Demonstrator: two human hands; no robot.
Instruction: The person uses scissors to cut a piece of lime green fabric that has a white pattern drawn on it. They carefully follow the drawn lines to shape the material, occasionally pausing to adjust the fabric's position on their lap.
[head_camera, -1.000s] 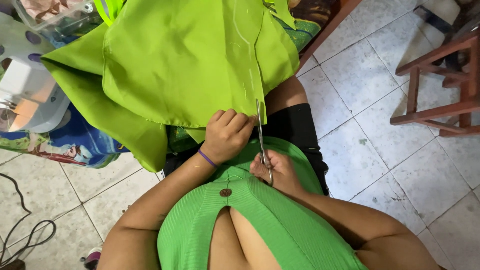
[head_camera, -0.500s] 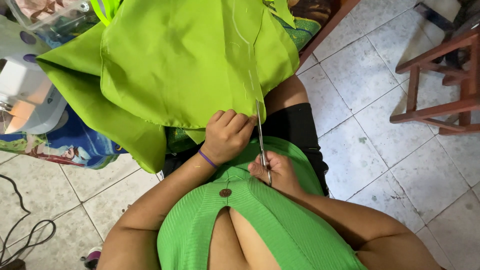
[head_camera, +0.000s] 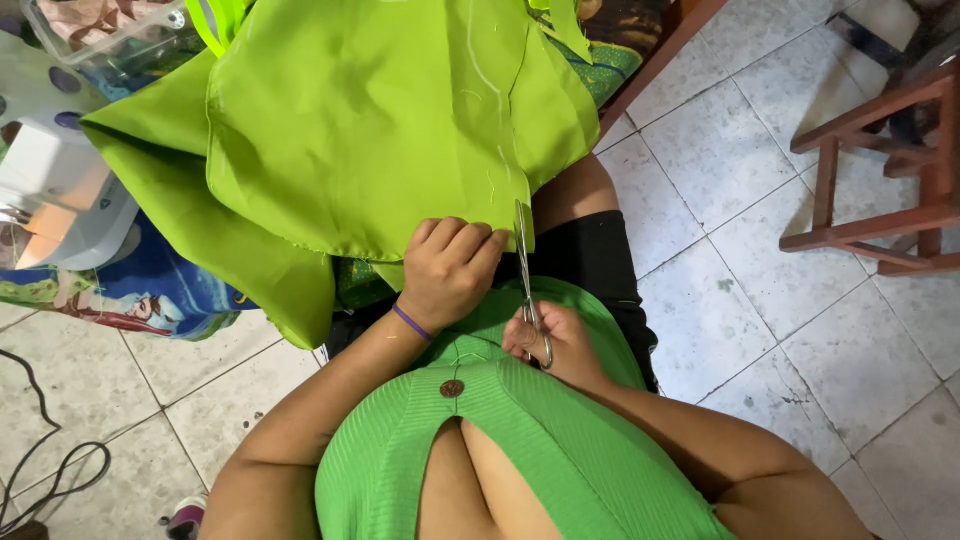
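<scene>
Gripping green fabric (head_camera: 380, 130), left hand (head_camera: 450, 265) fisted | right hand (head_camera: 550, 345) closed on scissors (head_camera: 527, 275)

left hand (head_camera: 452, 268) grips green fabric (head_camera: 370, 130) edge | right hand (head_camera: 555, 340) holds scissors (head_camera: 527, 275) at hem

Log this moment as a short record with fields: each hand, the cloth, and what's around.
left hand: fist gripping the lower edge of the green cloth
right hand: holding scissors, blades at the cloth's edge along a chalk line
cloth: bright green, draped from the table to the lap
surroundings: white sewing machine at left, wooden chair at right, tiled floor
</scene>
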